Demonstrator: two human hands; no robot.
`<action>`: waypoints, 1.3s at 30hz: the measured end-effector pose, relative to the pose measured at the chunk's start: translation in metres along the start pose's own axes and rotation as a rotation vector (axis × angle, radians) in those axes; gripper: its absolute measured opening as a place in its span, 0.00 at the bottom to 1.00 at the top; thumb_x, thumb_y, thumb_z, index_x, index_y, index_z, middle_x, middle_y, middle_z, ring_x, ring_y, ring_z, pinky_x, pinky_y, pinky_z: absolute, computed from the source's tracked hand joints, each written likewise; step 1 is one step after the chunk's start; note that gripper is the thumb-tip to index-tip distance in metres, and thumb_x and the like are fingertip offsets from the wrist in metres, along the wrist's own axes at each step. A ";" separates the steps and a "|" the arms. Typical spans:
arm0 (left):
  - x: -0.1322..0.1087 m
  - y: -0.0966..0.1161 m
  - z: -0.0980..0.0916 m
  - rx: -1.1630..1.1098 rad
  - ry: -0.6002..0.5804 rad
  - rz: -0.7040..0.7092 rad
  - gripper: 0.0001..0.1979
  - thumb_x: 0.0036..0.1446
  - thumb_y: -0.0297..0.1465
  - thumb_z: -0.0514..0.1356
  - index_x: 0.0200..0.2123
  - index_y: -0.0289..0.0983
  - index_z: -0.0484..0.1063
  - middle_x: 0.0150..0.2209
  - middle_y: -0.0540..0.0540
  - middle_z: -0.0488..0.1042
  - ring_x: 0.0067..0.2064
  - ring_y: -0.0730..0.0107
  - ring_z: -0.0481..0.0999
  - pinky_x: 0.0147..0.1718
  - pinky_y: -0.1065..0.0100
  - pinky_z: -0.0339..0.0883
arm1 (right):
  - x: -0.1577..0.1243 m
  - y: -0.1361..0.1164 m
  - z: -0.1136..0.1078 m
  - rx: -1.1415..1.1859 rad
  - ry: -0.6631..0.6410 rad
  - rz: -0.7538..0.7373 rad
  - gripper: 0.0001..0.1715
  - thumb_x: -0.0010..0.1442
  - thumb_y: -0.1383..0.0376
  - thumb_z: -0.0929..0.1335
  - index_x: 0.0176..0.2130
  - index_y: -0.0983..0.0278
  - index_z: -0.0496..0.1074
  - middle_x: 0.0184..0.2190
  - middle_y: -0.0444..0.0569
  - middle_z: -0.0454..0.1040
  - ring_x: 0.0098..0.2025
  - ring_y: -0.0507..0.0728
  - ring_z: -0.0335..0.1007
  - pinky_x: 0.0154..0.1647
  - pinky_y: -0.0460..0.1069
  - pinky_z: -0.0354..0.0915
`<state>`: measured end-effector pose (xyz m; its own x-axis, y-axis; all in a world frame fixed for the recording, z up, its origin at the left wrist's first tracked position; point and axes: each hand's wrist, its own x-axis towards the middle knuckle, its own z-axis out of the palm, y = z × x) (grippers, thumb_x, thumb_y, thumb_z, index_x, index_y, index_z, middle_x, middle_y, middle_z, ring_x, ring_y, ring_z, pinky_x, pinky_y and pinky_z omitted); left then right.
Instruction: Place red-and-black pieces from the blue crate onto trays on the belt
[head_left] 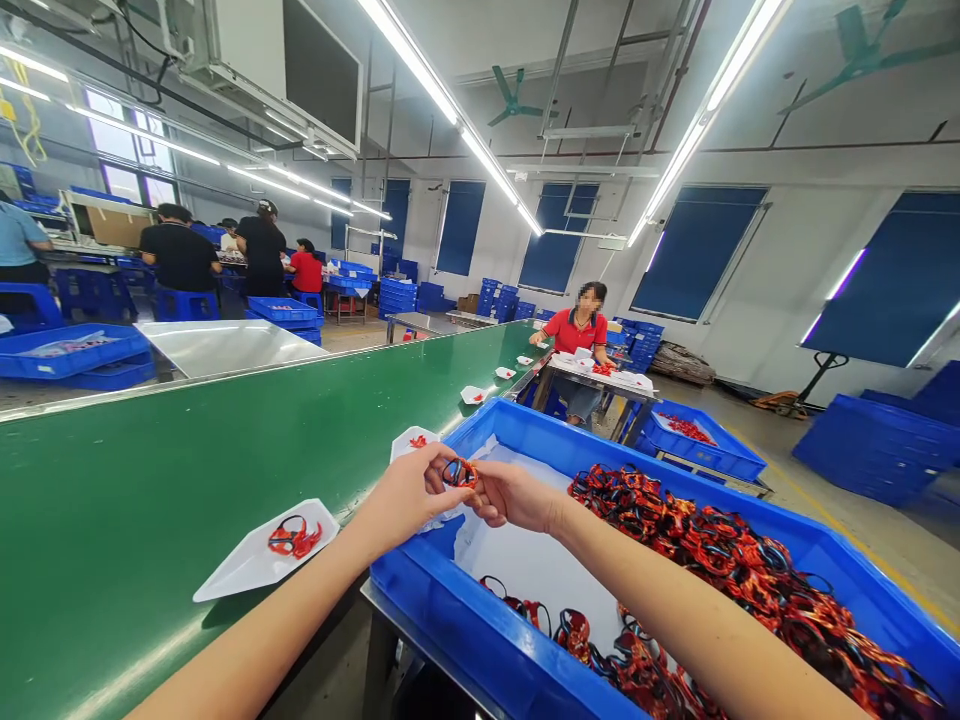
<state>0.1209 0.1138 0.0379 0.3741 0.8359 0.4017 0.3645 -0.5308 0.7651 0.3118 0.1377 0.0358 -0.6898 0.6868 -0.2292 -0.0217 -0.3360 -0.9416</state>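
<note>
My left hand [412,485] and my right hand [514,494] meet above the near left corner of a blue crate [517,640]. Between their fingertips they pinch a small red-and-black ring-shaped piece [460,473]; its exact kind is too small to make out. Many similar red-and-black pieces [720,545] are heaped along the crate's right side, and more lie at its near end. White paper [517,555] lines the crate floor. Left of my left forearm, a white tray [244,565] holds a red-and-black ring with red parts [294,538]. Another white tray [401,440] is partly behind my left hand.
A green conveyor belt [187,470] runs away on the left, with smaller white trays [474,396] spaced along its right edge. A co-worker in red [576,335] sits beside it at a table. Another blue crate [712,455] with red pieces stands beyond mine. Several people work far left.
</note>
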 end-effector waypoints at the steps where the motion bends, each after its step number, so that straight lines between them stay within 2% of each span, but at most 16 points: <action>1: 0.000 0.000 0.000 0.009 0.007 -0.004 0.17 0.48 0.41 0.62 0.39 0.38 0.69 0.27 0.52 0.70 0.27 0.72 0.68 0.27 0.70 0.64 | 0.000 0.001 0.000 0.011 -0.009 0.008 0.17 0.57 0.54 0.62 0.32 0.67 0.65 0.23 0.42 0.63 0.17 0.45 0.53 0.15 0.42 0.43; 7: 0.002 -0.001 0.000 0.063 -0.023 -0.008 0.17 0.48 0.45 0.61 0.32 0.37 0.67 0.26 0.52 0.69 0.28 0.71 0.67 0.28 0.70 0.61 | 0.001 0.006 0.002 0.021 -0.026 0.069 0.18 0.59 0.54 0.60 0.31 0.66 0.64 0.23 0.42 0.62 0.18 0.45 0.54 0.15 0.42 0.43; 11: 0.003 0.001 -0.001 0.119 -0.096 -0.016 0.16 0.53 0.46 0.55 0.30 0.38 0.67 0.24 0.52 0.67 0.27 0.70 0.66 0.26 0.69 0.59 | 0.000 0.004 0.003 -0.032 -0.030 0.108 0.23 0.62 0.51 0.57 0.27 0.66 0.62 0.20 0.41 0.60 0.17 0.45 0.52 0.15 0.41 0.42; 15: 0.005 0.003 -0.005 -0.029 -0.195 -0.051 0.22 0.59 0.48 0.45 0.29 0.37 0.66 0.24 0.50 0.69 0.26 0.71 0.67 0.26 0.69 0.62 | -0.001 -0.002 0.007 -0.084 -0.025 0.084 0.31 0.63 0.46 0.54 0.24 0.66 0.62 0.18 0.40 0.58 0.16 0.45 0.50 0.15 0.41 0.42; 18: 0.006 0.003 -0.007 -0.149 -0.235 -0.051 0.26 0.60 0.49 0.41 0.27 0.36 0.66 0.24 0.49 0.68 0.26 0.71 0.66 0.28 0.69 0.64 | -0.001 -0.005 0.012 -0.095 -0.039 0.087 0.34 0.62 0.44 0.53 0.22 0.67 0.63 0.17 0.41 0.58 0.16 0.45 0.50 0.14 0.41 0.44; 25: 0.006 0.008 -0.008 -0.164 -0.211 -0.047 0.30 0.61 0.49 0.39 0.22 0.36 0.67 0.20 0.49 0.67 0.24 0.71 0.66 0.28 0.69 0.63 | -0.002 -0.010 0.022 -0.117 0.003 0.070 0.35 0.65 0.48 0.51 0.20 0.67 0.63 0.14 0.41 0.58 0.14 0.46 0.49 0.14 0.41 0.45; 33: 0.004 0.006 -0.012 -0.230 -0.255 -0.020 0.27 0.61 0.48 0.39 0.29 0.36 0.66 0.25 0.49 0.68 0.26 0.71 0.67 0.29 0.68 0.65 | -0.004 -0.013 0.019 -0.167 0.047 -0.011 0.31 0.62 0.46 0.57 0.22 0.67 0.63 0.16 0.41 0.60 0.15 0.45 0.51 0.15 0.41 0.45; 39: 0.007 -0.001 -0.013 -0.379 -0.246 -0.066 0.23 0.61 0.47 0.42 0.30 0.36 0.65 0.26 0.49 0.67 0.27 0.71 0.67 0.29 0.67 0.66 | -0.007 -0.021 0.023 -0.303 0.088 -0.059 0.29 0.63 0.50 0.56 0.22 0.67 0.63 0.17 0.42 0.62 0.15 0.45 0.53 0.15 0.41 0.48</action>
<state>0.1124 0.1219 0.0466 0.5690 0.7836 0.2493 0.0733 -0.3503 0.9337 0.3000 0.1254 0.0631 -0.6281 0.7569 -0.1804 0.1660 -0.0962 -0.9814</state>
